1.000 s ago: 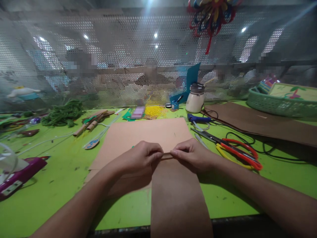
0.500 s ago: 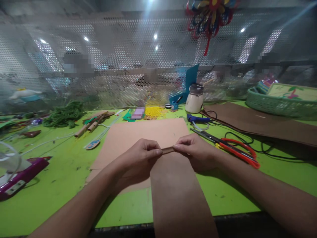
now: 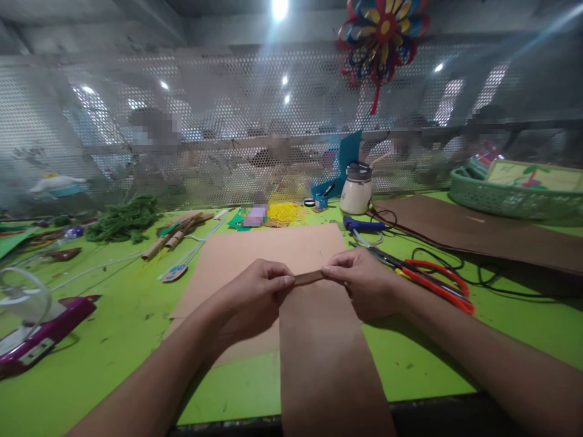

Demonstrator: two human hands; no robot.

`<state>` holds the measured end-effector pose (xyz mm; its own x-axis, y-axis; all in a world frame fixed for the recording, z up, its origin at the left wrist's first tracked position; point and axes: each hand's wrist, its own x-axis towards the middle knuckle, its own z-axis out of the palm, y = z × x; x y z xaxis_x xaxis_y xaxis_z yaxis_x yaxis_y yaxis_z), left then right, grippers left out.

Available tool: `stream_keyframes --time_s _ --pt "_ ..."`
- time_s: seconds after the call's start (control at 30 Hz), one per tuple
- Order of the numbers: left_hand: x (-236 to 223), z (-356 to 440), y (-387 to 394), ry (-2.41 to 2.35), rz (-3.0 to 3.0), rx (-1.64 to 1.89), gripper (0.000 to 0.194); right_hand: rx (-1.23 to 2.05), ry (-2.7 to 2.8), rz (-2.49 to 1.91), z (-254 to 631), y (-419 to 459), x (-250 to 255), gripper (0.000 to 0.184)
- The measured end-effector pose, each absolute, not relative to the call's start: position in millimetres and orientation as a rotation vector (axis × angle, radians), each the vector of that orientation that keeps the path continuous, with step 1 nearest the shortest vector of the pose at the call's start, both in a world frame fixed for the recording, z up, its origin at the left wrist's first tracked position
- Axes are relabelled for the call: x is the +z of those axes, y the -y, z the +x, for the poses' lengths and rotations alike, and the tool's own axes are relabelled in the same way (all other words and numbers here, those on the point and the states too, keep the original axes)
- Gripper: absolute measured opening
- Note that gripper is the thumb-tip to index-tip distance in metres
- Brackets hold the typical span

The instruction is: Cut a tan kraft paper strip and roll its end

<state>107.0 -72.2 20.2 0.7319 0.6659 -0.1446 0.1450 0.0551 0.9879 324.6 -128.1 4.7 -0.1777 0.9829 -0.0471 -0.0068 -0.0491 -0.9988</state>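
Observation:
A long strip of brown paper (image 3: 325,346) runs from my hands down over the table's front edge. Its far end is turned over into a narrow fold or roll, seen edge-on between my fingers. My left hand (image 3: 262,291) pinches the left end of that fold between thumb and fingers. At the right end, my right hand (image 3: 359,279) grips it the same way. Both hands are closed, a short gap apart. Under and behind them lie flat sheets of light brown paper (image 3: 268,246). Scissors with red handles (image 3: 437,282) lie just beyond my right hand.
Right of the sheets are a blue-handled tool (image 3: 364,224), black cords, dark brown sheets (image 3: 437,230) and a green basket (image 3: 510,197). A white jar (image 3: 356,191) stands behind. At left are a purple power strip (image 3: 50,337), green yarn (image 3: 122,218) and rolled brown tubes (image 3: 175,233).
My hands have spread slightly apart along the fold, so more of it shows between them. The camera view has tilted up a little.

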Motion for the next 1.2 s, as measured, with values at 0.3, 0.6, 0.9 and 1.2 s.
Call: stream_keyframes --time_s 0.3,0.6,0.9,1.2 --pt "14 109 85 -0.607 1.287 0.511 0.016 1.446 1.53 -1.153 343 117 5 0.031" --pt "12 107 75 -0.834 1.507 0.519 0.028 1.313 1.681 -1.163 349 116 10 0.034" --pt "2 109 74 -0.802 1.49 0.578 0.024 1.406 1.45 -1.199 336 120 9 0.033" --pt "5 111 74 -0.889 1.602 0.609 0.025 1.471 1.339 -1.187 333 121 6 0.029"
